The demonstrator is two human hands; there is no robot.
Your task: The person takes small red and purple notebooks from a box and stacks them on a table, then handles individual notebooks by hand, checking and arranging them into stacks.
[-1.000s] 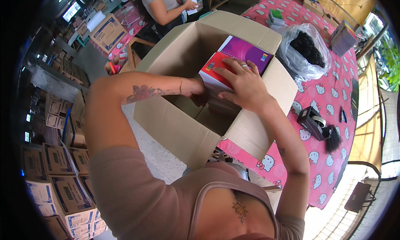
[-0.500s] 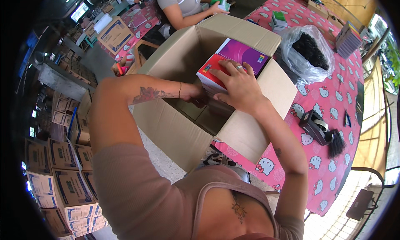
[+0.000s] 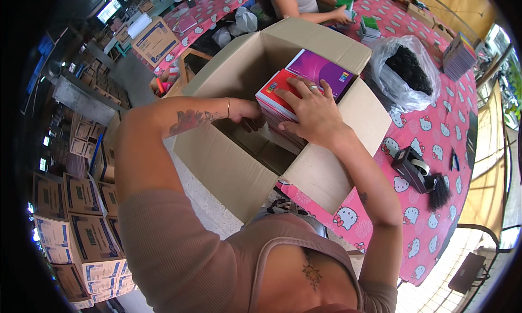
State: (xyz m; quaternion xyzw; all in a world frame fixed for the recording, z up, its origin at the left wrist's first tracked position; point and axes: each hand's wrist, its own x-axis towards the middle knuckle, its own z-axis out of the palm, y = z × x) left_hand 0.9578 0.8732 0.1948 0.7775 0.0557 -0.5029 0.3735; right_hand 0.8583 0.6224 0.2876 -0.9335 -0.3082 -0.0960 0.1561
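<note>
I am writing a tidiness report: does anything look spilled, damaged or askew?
Nothing stands out. In the open tan cardboard box, red-covered rectangular notebooks are stacked beside purple-covered ones, without visible tears or spills.

My left hand (image 3: 246,114) has drawn back slightly inside the carton (image 3: 228,156), and its curled fingers show better. Behind the carton, the co-worker (image 3: 296,2) has moved to the right, bringing green booklets (image 3: 345,4) near the green-topped stack (image 3: 370,27) on the pink table (image 3: 429,122).
</note>
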